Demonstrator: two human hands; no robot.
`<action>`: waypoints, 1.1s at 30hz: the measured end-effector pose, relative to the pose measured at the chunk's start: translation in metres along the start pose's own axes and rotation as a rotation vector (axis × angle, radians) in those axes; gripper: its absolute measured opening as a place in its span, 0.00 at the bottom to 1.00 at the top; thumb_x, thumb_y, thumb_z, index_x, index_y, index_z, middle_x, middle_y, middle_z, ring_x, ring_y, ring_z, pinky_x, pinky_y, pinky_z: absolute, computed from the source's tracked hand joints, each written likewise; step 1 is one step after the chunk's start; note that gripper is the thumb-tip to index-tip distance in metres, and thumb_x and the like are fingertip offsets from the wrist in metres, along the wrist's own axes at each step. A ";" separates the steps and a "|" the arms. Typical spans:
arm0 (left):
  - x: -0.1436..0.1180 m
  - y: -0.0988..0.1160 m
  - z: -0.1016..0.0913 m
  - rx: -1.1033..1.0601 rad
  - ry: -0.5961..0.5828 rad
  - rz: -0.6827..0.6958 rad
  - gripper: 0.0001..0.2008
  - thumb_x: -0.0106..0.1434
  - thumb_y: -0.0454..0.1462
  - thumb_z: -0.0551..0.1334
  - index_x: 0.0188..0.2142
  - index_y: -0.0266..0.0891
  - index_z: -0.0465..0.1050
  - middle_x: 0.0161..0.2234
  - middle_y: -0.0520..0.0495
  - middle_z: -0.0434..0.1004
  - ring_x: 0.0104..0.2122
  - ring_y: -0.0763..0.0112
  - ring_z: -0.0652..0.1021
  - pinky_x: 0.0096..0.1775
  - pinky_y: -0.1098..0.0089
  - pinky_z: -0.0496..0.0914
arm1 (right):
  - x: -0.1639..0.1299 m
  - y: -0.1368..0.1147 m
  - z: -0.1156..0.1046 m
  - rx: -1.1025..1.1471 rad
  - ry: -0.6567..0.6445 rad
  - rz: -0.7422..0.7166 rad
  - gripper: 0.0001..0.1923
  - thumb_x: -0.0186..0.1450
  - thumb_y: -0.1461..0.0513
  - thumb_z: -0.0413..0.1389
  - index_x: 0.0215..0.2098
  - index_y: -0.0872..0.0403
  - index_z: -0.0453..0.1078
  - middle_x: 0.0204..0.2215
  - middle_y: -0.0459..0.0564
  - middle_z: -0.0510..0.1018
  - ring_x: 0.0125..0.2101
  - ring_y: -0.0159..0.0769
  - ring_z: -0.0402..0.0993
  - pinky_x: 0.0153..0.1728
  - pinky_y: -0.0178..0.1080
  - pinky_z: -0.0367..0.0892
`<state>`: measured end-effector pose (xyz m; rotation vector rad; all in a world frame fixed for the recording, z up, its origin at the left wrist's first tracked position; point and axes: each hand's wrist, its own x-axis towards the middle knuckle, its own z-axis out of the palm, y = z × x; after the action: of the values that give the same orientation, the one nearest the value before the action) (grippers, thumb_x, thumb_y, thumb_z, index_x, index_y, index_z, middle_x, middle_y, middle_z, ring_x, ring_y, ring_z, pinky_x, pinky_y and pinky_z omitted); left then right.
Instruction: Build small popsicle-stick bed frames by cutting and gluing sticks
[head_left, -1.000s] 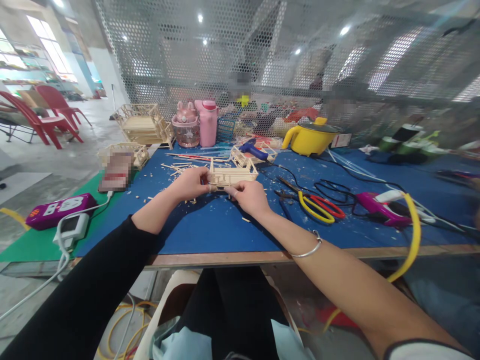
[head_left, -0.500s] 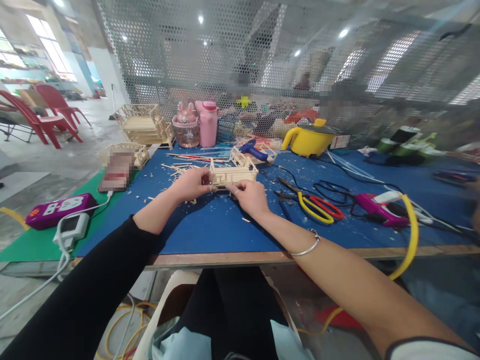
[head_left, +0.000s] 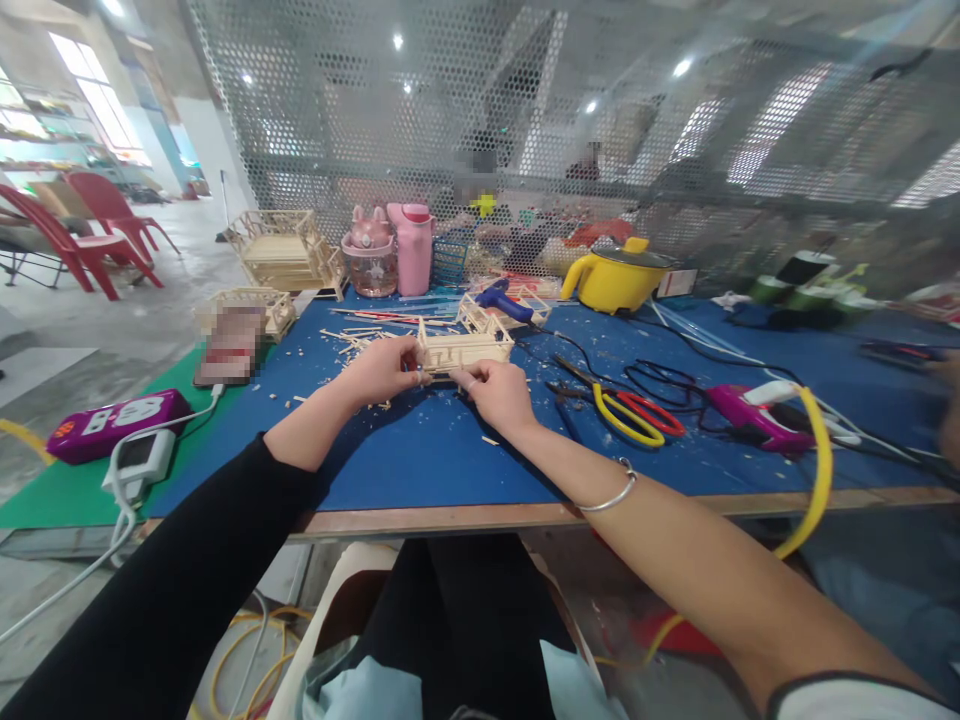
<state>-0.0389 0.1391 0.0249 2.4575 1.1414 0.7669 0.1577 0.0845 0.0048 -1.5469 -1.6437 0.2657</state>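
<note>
Head view: both hands pinch a small wooden-stick frame [head_left: 465, 352] above the blue mat [head_left: 450, 450], about mid-table. Left hand [head_left: 382, 368] fingers pressed on the frame's left end, thumb and forefinger closed on it; black sleeve on that arm. Right hand [head_left: 499, 393] pinches the frame's lower front edge from below, fingertips together on a stick; silver bangle [head_left: 616, 495] on the wrist. Loose wood sticks and scraps [head_left: 360, 340] scattered just left of and behind the frame. Second stick frame [head_left: 480, 315] right behind it, touching or nearly, cannot tell. Blue glue gun [head_left: 504, 298] behind that. Scissors with yellow and red handles [head_left: 630, 415] lie right of the right hand, near black cables. Pink-purple glue gun [head_left: 750, 412] further right. Yellow pot [head_left: 619, 275] at the back, pink bottle [head_left: 412, 245] and pink cup [head_left: 369, 250] back left, larger stick models [head_left: 285, 248] left of them. Purple power strip [head_left: 112, 425] on the green mat [head_left: 67, 490] at far left; markings on it too small to read. No legible writing anywhere.
</note>
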 end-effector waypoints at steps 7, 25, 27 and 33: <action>0.000 0.000 0.000 -0.019 -0.003 -0.002 0.10 0.52 0.41 0.64 0.30 0.38 0.68 0.26 0.52 0.72 0.25 0.74 0.69 0.28 0.73 0.60 | -0.001 -0.001 0.000 0.053 0.001 0.009 0.13 0.57 0.54 0.59 0.23 0.55 0.75 0.20 0.47 0.78 0.22 0.32 0.71 0.27 0.33 0.60; -0.004 0.005 -0.014 -0.084 0.330 -0.027 0.12 0.64 0.42 0.51 0.38 0.39 0.69 0.28 0.51 0.74 0.30 0.70 0.73 0.34 0.70 0.63 | -0.065 -0.001 -0.096 0.433 -0.027 0.272 0.16 0.58 0.49 0.58 0.27 0.53 0.69 0.18 0.41 0.68 0.16 0.25 0.61 0.17 0.31 0.53; -0.004 0.007 -0.013 -0.072 0.352 -0.020 0.13 0.64 0.43 0.52 0.39 0.39 0.69 0.27 0.51 0.73 0.29 0.70 0.73 0.33 0.71 0.62 | -0.081 0.017 -0.103 0.214 0.044 0.257 0.15 0.60 0.50 0.57 0.28 0.54 0.70 0.19 0.43 0.69 0.19 0.27 0.62 0.21 0.32 0.58; -0.005 0.010 -0.010 -0.076 0.333 -0.035 0.12 0.62 0.42 0.55 0.40 0.38 0.71 0.25 0.53 0.70 0.23 0.75 0.68 0.29 0.72 0.61 | -0.062 0.063 -0.102 0.069 -0.091 0.214 0.17 0.62 0.49 0.53 0.25 0.54 0.68 0.19 0.43 0.70 0.20 0.28 0.62 0.26 0.34 0.57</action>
<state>-0.0412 0.1296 0.0364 2.2969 1.2360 1.2199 0.2654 0.0031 0.0009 -1.6800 -1.5220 0.5086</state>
